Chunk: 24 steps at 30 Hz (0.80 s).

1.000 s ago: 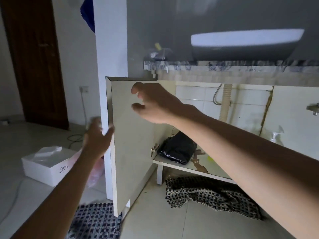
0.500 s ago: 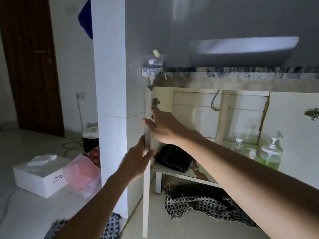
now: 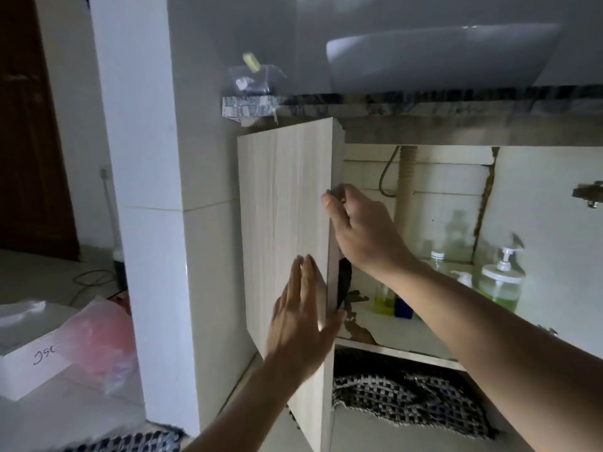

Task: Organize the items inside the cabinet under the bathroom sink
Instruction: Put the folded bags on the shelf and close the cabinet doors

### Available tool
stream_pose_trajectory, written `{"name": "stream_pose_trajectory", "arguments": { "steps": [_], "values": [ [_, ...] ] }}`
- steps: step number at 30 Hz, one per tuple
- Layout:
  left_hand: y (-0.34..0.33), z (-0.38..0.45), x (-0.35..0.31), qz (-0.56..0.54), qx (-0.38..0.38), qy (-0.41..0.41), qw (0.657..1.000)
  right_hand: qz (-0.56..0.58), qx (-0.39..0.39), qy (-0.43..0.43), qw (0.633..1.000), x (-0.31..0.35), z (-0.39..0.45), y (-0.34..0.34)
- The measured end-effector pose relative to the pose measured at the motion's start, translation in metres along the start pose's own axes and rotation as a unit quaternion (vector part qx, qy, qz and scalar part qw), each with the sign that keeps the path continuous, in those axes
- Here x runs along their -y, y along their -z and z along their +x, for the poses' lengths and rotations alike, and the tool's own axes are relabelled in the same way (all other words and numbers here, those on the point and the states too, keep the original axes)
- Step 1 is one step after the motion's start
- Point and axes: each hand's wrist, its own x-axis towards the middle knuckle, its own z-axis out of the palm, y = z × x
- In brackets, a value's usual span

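Pale wood-grain cabinet door [image 3: 287,223] is standing partly swung across the left side of the opening under the sink, its outer face turned toward the camera. Right hand [image 3: 362,230] is gripping the door's free vertical edge at mid-height, fingers curled round to the outer face and thumb behind. Left hand [image 3: 303,318] is lying flat and open against the outer face near the same edge, lower down, fingers extended upward, clasping nothing.

Cabinet shelf [image 3: 401,334] is showing right of the door, its surface peeling dark near the front edge. Yellow liquid bottle [image 3: 383,298] and a small blue item [image 3: 403,309] are standing just behind the right forearm. Green soap pump dispenser [image 3: 501,282] is standing toward the shelf's right end, with a clear capped bottle [image 3: 437,261] and a white pump top [image 3: 463,278] near the back edge. Corrugated drain pipe [image 3: 406,197] is descending along the tiled rear wall.

White basin [image 3: 440,57] is sitting on the marble countertop [image 3: 359,102] above. Woven black-and-white mat [image 3: 408,399] is lying crumpled on the floor under the shelf. White box [image 3: 29,353] and a pink plastic bag [image 3: 98,340] are resting on the floor at left.
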Motion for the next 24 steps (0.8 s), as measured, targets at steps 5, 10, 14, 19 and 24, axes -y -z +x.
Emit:
{"name": "stream_pose_trajectory", "arguments": {
  "steps": [5, 10, 14, 19, 24],
  "values": [
    [-0.053, 0.027, 0.005, -0.005, 0.007, -0.009, 1.0, 0.025, -0.053, 0.007, 0.998, -0.052, 0.022, 0.01],
    [-0.072, 0.071, -0.005, 0.055, 0.015, -0.002, 0.998, -0.021, 0.016, -0.037, 0.999, -0.077, 0.031, 0.036],
    [-0.061, 0.105, -0.014, 0.095, 0.059, 0.003, 0.994, -0.052, 0.07, -0.062, 0.994, -0.085, 0.051, 0.052],
    [-0.046, 0.141, -0.028, 0.145, 0.087, 0.001, 0.986, -0.069, 0.132, -0.13, 0.98, -0.093, 0.083, 0.059],
    [-0.039, 0.169, -0.017, 0.184, 0.157, -0.06, 0.968, -0.019, 0.177, -0.219, 0.959, -0.114, 0.098, 0.072]
  ]
}}
